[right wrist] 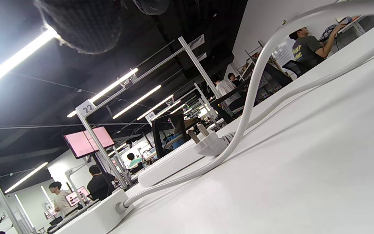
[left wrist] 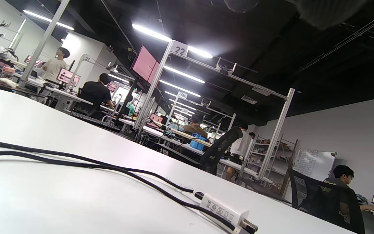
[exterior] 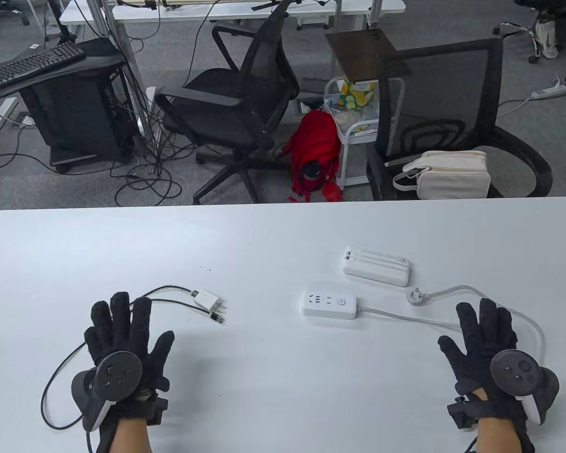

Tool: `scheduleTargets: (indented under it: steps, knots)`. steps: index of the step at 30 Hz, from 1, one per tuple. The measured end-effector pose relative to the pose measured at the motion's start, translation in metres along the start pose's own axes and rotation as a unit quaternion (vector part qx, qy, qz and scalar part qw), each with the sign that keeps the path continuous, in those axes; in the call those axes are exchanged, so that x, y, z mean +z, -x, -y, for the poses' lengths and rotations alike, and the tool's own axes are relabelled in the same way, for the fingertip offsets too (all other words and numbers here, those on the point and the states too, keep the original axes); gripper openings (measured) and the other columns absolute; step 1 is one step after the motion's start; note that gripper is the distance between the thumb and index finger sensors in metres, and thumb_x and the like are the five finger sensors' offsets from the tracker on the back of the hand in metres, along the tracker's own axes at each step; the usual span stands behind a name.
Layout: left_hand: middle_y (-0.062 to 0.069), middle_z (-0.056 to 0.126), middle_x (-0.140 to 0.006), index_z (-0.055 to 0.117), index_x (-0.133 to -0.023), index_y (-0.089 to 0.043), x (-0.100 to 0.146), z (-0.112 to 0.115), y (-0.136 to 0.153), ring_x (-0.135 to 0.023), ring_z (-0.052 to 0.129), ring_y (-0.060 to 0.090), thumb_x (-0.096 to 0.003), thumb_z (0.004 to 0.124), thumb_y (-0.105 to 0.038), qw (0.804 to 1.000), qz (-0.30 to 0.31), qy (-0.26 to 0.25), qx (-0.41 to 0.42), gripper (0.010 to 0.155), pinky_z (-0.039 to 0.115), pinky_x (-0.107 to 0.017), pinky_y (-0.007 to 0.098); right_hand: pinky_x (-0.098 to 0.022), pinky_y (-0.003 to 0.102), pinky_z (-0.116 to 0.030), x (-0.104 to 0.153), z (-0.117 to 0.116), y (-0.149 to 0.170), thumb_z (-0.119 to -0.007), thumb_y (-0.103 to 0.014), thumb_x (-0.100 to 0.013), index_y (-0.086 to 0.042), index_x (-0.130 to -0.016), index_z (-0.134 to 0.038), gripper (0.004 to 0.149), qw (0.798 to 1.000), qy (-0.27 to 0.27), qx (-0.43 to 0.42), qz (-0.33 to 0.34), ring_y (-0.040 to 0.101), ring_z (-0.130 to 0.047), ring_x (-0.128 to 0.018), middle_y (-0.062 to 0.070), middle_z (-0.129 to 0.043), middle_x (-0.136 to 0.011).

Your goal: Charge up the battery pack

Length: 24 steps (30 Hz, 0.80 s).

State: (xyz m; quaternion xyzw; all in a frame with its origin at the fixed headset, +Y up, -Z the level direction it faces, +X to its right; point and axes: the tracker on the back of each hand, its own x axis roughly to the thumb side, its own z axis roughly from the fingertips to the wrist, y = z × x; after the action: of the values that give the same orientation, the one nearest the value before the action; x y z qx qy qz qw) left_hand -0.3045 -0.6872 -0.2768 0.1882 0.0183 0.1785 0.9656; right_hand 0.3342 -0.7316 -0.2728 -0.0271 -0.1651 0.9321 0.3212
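A white battery pack (exterior: pixel 376 266) lies on the white table (exterior: pixel 264 236), right of centre; it also shows in the right wrist view (right wrist: pixel 167 165). A white power strip (exterior: pixel 329 305) lies in front of it, its white cord (exterior: pixel 523 316) looping right to a loose plug (exterior: pixel 414 296). A white charger adapter (exterior: pixel 207 301) with a black cable (exterior: pixel 52 377) lies at the left; it shows in the left wrist view (left wrist: pixel 226 213). My left hand (exterior: pixel 122 330) rests flat and open, fingers spread, beside the cable. My right hand (exterior: pixel 486 335) rests flat and open over the white cord. Neither hand holds anything.
Beyond the table's far edge stand two black office chairs (exterior: pixel 245 104), one holding a white bag (exterior: pixel 453 174), with a red backpack (exterior: pixel 316 155) and a white cart (exterior: pixel 353 132) on the floor between them.
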Motion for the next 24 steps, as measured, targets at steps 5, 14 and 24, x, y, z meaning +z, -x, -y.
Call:
scheduleTargets:
  steps: [5, 14, 24]
  knots:
    - [0.005, 0.011, -0.124, 0.034, -0.117, -0.034, 0.001, 0.000, -0.003, -0.114, 0.001, 0.042, -0.0527, 0.069, -0.060, 1.000, 0.007, -0.001, -0.003, 0.078, 0.013, -0.076, 0.068, -0.071, 0.066, -0.014, 0.000, -0.005, -0.005, -0.074, -0.054, -0.050, -0.039, -0.110, -0.037, 0.072, 1.000, -0.005, 0.005, 0.014, 0.040, -0.005, -0.106, 0.004, -0.015, -0.116]
    - [0.002, 0.011, -0.125, 0.035, -0.117, -0.034, 0.001, -0.001, 0.002, -0.114, 0.000, 0.042, -0.0530, 0.068, -0.060, 1.000, 0.001, -0.007, 0.015, 0.076, 0.014, -0.076, 0.068, -0.072, 0.067, -0.019, -0.009, -0.027, -0.042, -0.073, -0.054, -0.051, -0.034, -0.112, -0.036, 0.074, 0.994, -0.071, 0.026, 0.074, 0.043, -0.011, -0.107, 0.008, -0.021, -0.118]
    - [0.002, 0.011, -0.125, 0.034, -0.117, -0.034, 0.001, -0.001, 0.001, -0.114, 0.000, 0.042, -0.0531, 0.068, -0.059, 1.000, 0.006, -0.010, 0.018, 0.077, 0.014, -0.077, 0.068, -0.073, 0.067, -0.021, -0.044, -0.103, -0.117, -0.074, -0.053, -0.051, -0.034, -0.111, -0.038, 0.073, 0.957, -0.230, 0.073, 0.161, 0.042, -0.014, -0.109, 0.008, -0.023, -0.118]
